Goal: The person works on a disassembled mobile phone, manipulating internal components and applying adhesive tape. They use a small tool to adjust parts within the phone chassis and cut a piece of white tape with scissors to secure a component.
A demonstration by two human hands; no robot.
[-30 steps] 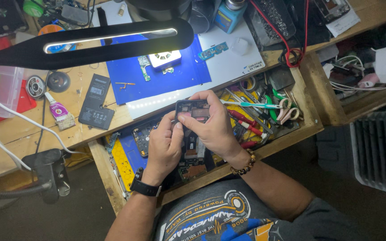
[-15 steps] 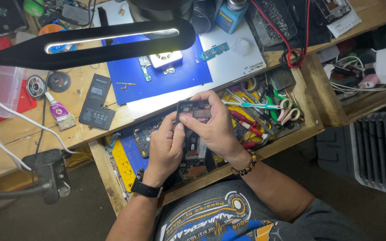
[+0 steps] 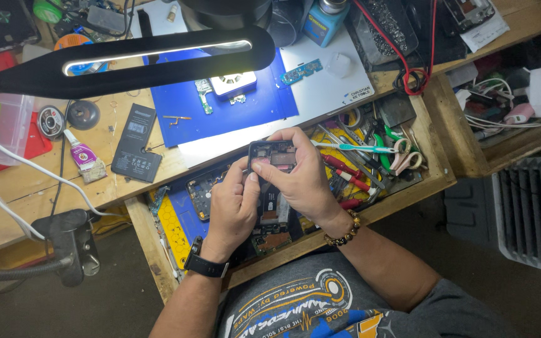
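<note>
Both my hands hold an opened dark phone body above an open wooden drawer. My right hand wraps around its right side and top edge. My left hand grips its left edge, thumb and fingertip pressed at the inside of the frame; whether a small tool is pinched there I cannot tell. The phone's inner parts face up, showing dark and pinkish components. A black watch sits on my left wrist and a bead bracelet on my right.
The drawer holds screwdrivers, tweezers, scissors and circuit boards. On the bench lie a blue mat with small phone parts, a black battery, a glue tube, tape rolls and a lit black desk lamp. A grey heater stands on the right.
The hands and the phone have stayed in nearly the same place. My fingers shifted slightly on the phone's left edge.
</note>
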